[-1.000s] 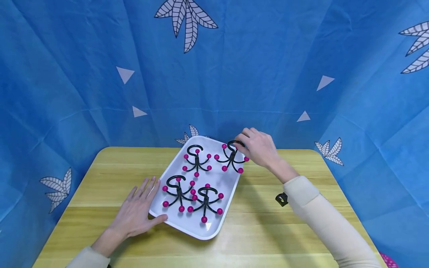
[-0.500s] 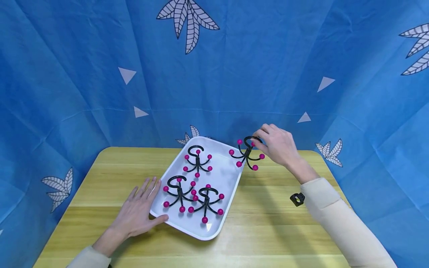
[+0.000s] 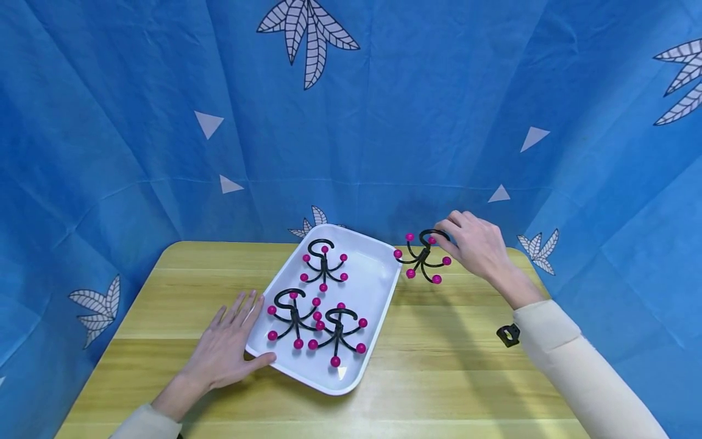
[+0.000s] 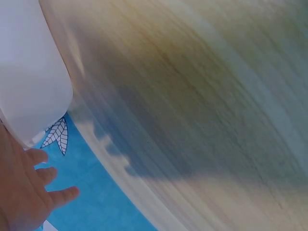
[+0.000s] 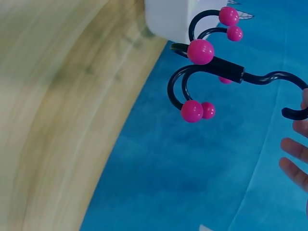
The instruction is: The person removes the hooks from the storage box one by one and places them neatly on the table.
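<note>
Wooden table (image 3: 439,366): white tray (image 3: 378,286) of three hooks (image 3: 323,265) beside right hand's (image 3: 477,247) hook (image 3: 422,259).

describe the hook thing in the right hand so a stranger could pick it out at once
Start at the white tray on the wooden table. Just off its far right corner, the right hand pinches a black multi-armed hook with pink ball tips. Three matching hooks lie in the tray; this one alone is outside it.

bare wood is seen on the table (image 3: 450,366) right of the white tray (image 3: 378,317); the way left is blocked by the tray, and the back by the blue cloth (image 3: 384,152).
</note>
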Tool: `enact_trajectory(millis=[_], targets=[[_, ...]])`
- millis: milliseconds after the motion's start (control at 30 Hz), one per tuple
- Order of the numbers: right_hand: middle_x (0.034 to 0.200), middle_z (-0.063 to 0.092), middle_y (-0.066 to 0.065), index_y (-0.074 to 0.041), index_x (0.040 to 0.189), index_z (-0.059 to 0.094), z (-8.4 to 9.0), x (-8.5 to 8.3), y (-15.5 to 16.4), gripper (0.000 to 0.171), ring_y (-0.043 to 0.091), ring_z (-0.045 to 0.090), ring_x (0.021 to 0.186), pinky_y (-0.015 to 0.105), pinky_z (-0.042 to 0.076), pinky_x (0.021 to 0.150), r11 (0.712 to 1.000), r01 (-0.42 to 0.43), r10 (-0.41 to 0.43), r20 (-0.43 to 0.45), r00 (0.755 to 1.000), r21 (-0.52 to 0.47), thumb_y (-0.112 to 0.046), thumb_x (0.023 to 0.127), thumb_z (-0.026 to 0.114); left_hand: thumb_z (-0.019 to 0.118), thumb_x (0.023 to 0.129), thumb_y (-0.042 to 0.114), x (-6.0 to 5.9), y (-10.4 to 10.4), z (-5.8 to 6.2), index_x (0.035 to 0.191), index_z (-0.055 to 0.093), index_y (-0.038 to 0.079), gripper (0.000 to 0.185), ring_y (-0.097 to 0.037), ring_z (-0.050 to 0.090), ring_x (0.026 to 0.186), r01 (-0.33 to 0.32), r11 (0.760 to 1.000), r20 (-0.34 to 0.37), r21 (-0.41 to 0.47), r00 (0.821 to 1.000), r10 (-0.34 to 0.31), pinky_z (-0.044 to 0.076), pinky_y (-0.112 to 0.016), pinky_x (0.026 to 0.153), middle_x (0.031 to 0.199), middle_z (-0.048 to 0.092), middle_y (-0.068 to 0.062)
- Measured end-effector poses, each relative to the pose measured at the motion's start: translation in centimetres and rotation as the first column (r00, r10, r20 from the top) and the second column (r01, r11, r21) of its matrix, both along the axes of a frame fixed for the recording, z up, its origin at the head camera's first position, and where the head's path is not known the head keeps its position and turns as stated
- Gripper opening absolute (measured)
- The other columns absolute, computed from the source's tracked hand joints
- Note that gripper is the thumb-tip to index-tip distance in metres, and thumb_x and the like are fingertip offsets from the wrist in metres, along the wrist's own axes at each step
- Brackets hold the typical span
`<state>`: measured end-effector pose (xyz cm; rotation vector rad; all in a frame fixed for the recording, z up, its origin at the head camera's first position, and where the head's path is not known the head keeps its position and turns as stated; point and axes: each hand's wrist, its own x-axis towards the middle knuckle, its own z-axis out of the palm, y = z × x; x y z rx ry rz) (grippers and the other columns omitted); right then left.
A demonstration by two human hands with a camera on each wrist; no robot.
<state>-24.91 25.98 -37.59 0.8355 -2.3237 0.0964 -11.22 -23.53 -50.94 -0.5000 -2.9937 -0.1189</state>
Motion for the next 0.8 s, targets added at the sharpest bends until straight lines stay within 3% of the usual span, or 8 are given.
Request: enact_trajectory(millis=[67, 133, 233, 400, 500, 600, 700, 800], targets=[[0.091, 0.071, 0.008, -0.012, 0.101, 0.078, -0.4, 0.0, 0.4, 0.026, 0.026, 0.064, 0.072, 0.037, 0.049, 0.048, 1.000, -0.007, 0.007, -0.004, 1.000, 0.002, -0.037, 0.100, 0.071, 0.062, 0.086, 0.080, 0.0, 0.0, 0.0, 0.168, 0.026, 0.007, 0.116, -0.042, 0.028, 0.162, 0.002, 1.000, -0.003, 0.000, 1.000, -0.002, 0.033, -0.066, 0.127, 0.175, 0.028, -0.018], [0.092, 0.071, 0.008, -0.011, 0.102, 0.077, -0.8, 0.1, 0.7, 0.044, 0.026, 0.064, 0.073, 0.037, 0.049, 0.048, 1.000, -0.008, 0.008, 0.000, 1.000, 0.002, -0.048, 0.108, 0.055, 0.062, 0.086, 0.080, 0.0, 0.0, 0.0, 0.168, 0.026, 0.007, 0.116, -0.042, 0.029, 0.161, 0.004, 1.000, -0.007, -0.002, 1.000, -0.004, 0.033, -0.066, 0.127, 0.175, 0.028, -0.018], [0.093, 0.071, 0.008, -0.011, 0.102, 0.077, -1.3, 0.1, 1.1, 0.071, 0.026, 0.064, 0.072, 0.037, 0.049, 0.048, 1.000, 0.001, -0.001, 0.008, 1.000, 0.010, -0.060, 0.111, 0.027, 0.062, 0.086, 0.080, 0.0, -0.1, 0.0, 0.167, 0.026, 0.007, 0.115, -0.042, 0.029, 0.161, 0.005, 1.000, -0.009, -0.002, 1.000, -0.005, 0.033, -0.066, 0.127, 0.174, 0.029, -0.018], [0.092, 0.071, 0.008, -0.012, 0.101, 0.077, -2.1, 0.2, 1.9, 0.080, 0.025, 0.062, 0.070, 0.034, 0.045, 0.045, 1.000, 0.009, -0.009, 0.025, 1.000, 0.016, -0.064, 0.109, 0.017, 0.062, 0.087, 0.080, 0.0, 0.0, -0.1, 0.168, 0.025, 0.007, 0.115, -0.042, 0.028, 0.162, 0.004, 1.000, -0.003, 0.001, 1.000, -0.004, 0.032, -0.066, 0.128, 0.175, 0.028, -0.018], [0.092, 0.071, 0.007, -0.012, 0.103, 0.078, -2.6, 0.2, 2.3, 0.075, 0.025, 0.061, 0.070, 0.033, 0.045, 0.046, 1.000, 0.011, -0.012, 0.045, 0.999, 0.026, -0.062, 0.110, 0.022, 0.062, 0.087, 0.080, 0.0, 0.0, -0.1, 0.168, 0.026, 0.007, 0.115, -0.042, 0.028, 0.162, 0.003, 1.000, -0.003, 0.000, 1.000, -0.003, 0.032, -0.066, 0.127, 0.175, 0.028, -0.018], [0.093, 0.071, 0.007, -0.012, 0.105, 0.077, -3.2, 0.1, 2.7, 0.048, 0.025, 0.062, 0.072, 0.034, 0.047, 0.047, 0.999, 0.014, -0.017, 0.074, 0.997, 0.043, -0.050, 0.110, 0.049, 0.062, 0.086, 0.080, 0.0, 0.0, -0.1, 0.167, 0.026, 0.007, 0.115, -0.042, 0.028, 0.162, 0.003, 1.000, -0.008, -0.002, 1.000, -0.003, 0.033, -0.066, 0.127, 0.175, 0.029, -0.018], [0.092, 0.070, 0.007, -0.012, 0.104, 0.078, -3.8, 0.0, 3.0, 0.019, 0.023, 0.060, 0.072, 0.032, 0.047, 0.049, 0.998, 0.016, -0.022, 0.101, 0.995, 0.056, -0.030, 0.099, 0.074, 0.062, 0.086, 0.080, 0.0, 0.0, -0.1, 0.167, 0.026, 0.006, 0.115, -0.042, 0.029, 0.161, 0.003, 1.000, -0.012, -0.001, 1.000, -0.003, 0.033, -0.065, 0.127, 0.174, 0.029, -0.018], [0.089, 0.069, 0.006, -0.012, 0.104, 0.078, -4.4, -0.2, 3.1, 0.016, 0.021, 0.057, 0.069, 0.029, 0.044, 0.050, 0.998, 0.016, -0.023, 0.111, 0.994, 0.068, -0.022, 0.092, 0.080, 0.062, 0.086, 0.080, 0.0, 0.0, -0.1, 0.168, 0.026, 0.007, 0.115, -0.042, 0.029, 0.161, 0.003, 1.000, -0.010, -0.001, 1.000, -0.003, 0.033, -0.065, 0.127, 0.174, 0.029, -0.018]])
